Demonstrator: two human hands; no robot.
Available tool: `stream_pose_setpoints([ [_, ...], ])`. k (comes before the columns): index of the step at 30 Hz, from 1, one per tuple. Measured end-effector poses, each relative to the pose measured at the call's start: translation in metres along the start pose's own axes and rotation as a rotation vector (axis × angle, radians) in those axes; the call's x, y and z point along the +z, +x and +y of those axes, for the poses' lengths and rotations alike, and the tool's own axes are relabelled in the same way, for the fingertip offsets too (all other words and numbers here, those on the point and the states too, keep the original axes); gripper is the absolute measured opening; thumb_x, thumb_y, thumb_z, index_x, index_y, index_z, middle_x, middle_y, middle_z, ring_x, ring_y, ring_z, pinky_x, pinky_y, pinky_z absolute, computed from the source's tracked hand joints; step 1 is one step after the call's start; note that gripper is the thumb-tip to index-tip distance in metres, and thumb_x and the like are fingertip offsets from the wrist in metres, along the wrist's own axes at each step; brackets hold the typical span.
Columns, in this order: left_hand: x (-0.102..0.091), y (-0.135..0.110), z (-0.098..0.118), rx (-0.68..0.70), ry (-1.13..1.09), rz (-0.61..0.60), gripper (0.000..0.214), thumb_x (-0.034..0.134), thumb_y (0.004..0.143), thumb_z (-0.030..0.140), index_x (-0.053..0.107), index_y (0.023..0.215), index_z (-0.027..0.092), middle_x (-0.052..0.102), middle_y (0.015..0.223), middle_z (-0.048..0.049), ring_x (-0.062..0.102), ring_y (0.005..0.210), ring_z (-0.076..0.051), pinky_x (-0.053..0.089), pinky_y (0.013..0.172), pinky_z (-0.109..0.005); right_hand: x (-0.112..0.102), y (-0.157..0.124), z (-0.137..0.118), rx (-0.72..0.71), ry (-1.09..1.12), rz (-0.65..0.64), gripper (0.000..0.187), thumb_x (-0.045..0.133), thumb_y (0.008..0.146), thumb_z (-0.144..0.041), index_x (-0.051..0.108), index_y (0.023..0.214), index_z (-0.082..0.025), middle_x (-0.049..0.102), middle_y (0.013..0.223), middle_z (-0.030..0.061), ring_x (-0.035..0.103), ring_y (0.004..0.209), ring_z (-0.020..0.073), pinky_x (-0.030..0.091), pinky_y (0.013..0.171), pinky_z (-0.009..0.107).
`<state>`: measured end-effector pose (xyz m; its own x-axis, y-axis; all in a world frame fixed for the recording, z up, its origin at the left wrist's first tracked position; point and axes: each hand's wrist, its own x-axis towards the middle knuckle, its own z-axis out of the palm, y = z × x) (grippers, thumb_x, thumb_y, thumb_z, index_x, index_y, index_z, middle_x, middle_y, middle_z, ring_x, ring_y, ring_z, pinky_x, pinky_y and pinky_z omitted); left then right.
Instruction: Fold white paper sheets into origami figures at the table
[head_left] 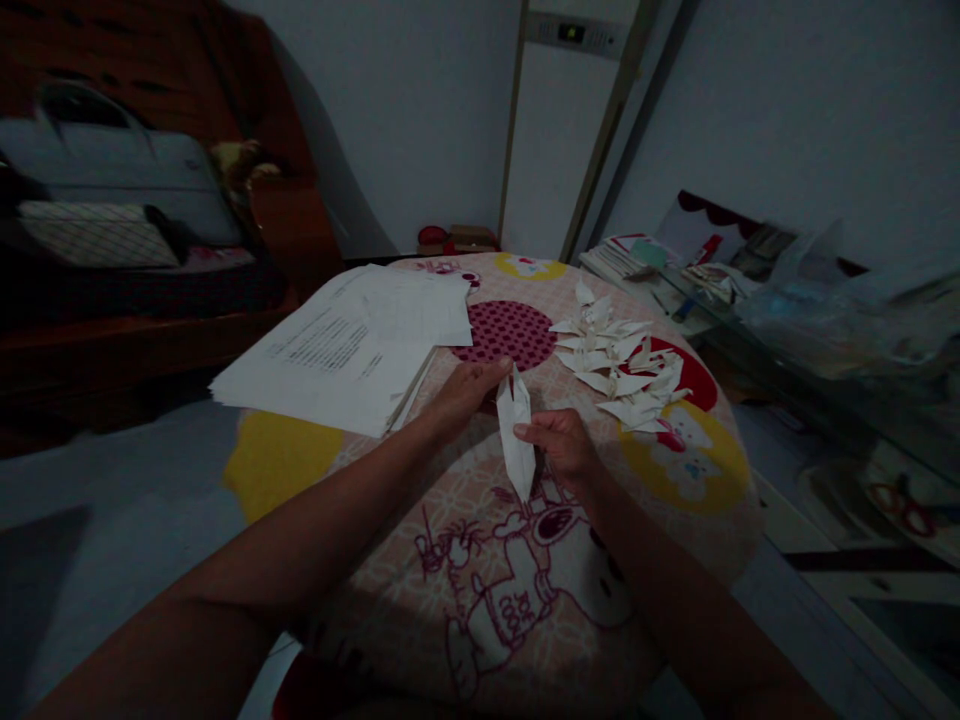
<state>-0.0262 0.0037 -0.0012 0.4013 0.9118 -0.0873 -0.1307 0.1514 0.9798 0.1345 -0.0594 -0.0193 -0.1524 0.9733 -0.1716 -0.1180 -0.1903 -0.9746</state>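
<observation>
A long, narrow folded piece of white paper is held up over a round table covered with a pink cartoon-print cloth. My left hand pinches its upper tip with the fingers closed. My right hand grips its right edge near the middle, fingers curled. A pile of several finished folded paper figures lies on the cloth just right of and beyond my hands.
A stack of printed white sheets covers the table's left far part. Books and papers sit on a surface to the right, with plastic wrap beyond. A dark wooden bed stands at left; red scissors lie at lower right.
</observation>
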Motion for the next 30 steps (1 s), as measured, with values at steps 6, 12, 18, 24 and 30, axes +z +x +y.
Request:
stream_pose_setpoints([
  [6,-0.001,-0.002,-0.004,0.107,0.120,0.046,0.042,0.077,0.074,0.047,0.060,0.055,0.014,0.058,0.052,-0.0004,0.047,0.045,-0.007,0.036,0.048,-0.021,-0.002,0.001,0.004,-0.009,-0.068,-0.029,0.032,0.080,0.063,-0.044,0.068,0.054,-0.016,0.060,0.048,-0.0010,0.047,0.041,0.0094,0.035,0.043,0.023],
  [12,0.001,-0.002,-0.004,0.088,0.081,0.048,0.045,0.065,0.083,0.048,0.058,0.054,0.015,0.060,0.051,-0.0019,0.049,0.043,-0.008,0.036,0.046,-0.021,-0.005,0.000,0.001,-0.010,-0.066,-0.054,0.035,0.081,0.063,-0.045,0.066,0.053,-0.016,0.058,0.048,-0.0016,0.045,0.042,0.0091,0.033,0.042,0.022],
  [18,0.004,-0.002,-0.003,0.156,0.128,0.128,0.046,0.066,0.083,0.046,0.058,0.051,0.015,0.058,0.048,-0.0006,0.047,0.040,-0.007,0.035,0.043,-0.019,-0.010,-0.001,-0.005,-0.043,-0.099,-0.083,0.037,0.080,0.065,-0.043,0.061,0.050,-0.016,0.052,0.045,-0.0038,0.039,0.041,0.0070,0.027,0.042,0.022],
  [24,-0.006,0.005,-0.002,0.194,0.061,0.233,0.041,0.070,0.082,0.043,0.059,0.056,0.014,0.062,0.053,-0.0016,0.054,0.044,-0.009,0.045,0.048,-0.021,-0.013,-0.002,-0.005,-0.018,-0.115,-0.068,0.037,0.081,0.063,-0.043,0.059,0.048,-0.017,0.050,0.044,-0.0043,0.039,0.041,0.0074,0.027,0.042,0.022],
  [30,-0.017,0.010,0.003,0.027,-0.114,0.186,0.047,0.064,0.087,0.059,0.071,0.080,0.013,0.073,0.073,-0.0092,0.066,0.060,-0.014,0.056,0.059,-0.026,-0.012,0.000,-0.003,-0.062,-0.083,0.000,0.036,0.081,0.064,-0.045,0.063,0.050,-0.017,0.056,0.048,-0.0018,0.043,0.045,0.0087,0.031,0.044,0.023],
])
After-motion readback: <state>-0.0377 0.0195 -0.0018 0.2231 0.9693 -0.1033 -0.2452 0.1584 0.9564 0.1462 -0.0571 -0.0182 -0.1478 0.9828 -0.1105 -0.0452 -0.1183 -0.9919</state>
